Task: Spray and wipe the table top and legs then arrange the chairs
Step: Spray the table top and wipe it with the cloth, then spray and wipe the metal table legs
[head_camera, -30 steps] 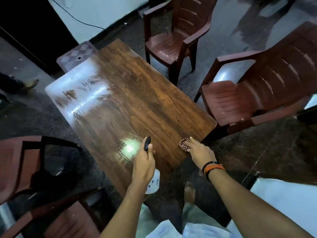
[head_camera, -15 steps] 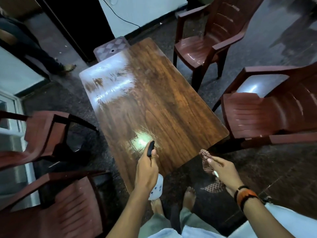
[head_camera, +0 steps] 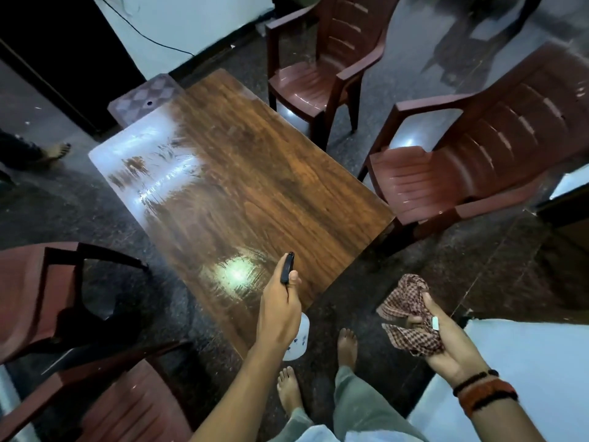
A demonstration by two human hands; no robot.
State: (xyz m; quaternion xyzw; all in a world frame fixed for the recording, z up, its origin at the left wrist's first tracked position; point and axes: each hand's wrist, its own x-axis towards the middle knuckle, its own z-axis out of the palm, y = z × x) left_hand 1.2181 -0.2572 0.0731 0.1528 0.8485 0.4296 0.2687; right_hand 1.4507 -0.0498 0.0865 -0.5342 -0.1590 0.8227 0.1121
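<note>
Left hand grips spray bottle, nozzle over table | right hand clutches cloth | top streaked wet beyond nozzle; legs, chairs likely pending

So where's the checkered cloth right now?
In the head view, the checkered cloth is bunched in the right hand, off the table, past its near right corner.

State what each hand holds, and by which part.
Left hand grips the spray bottle around its neck, below the black nozzle. Right hand holds the checked cloth, bunched in its palm.
</note>
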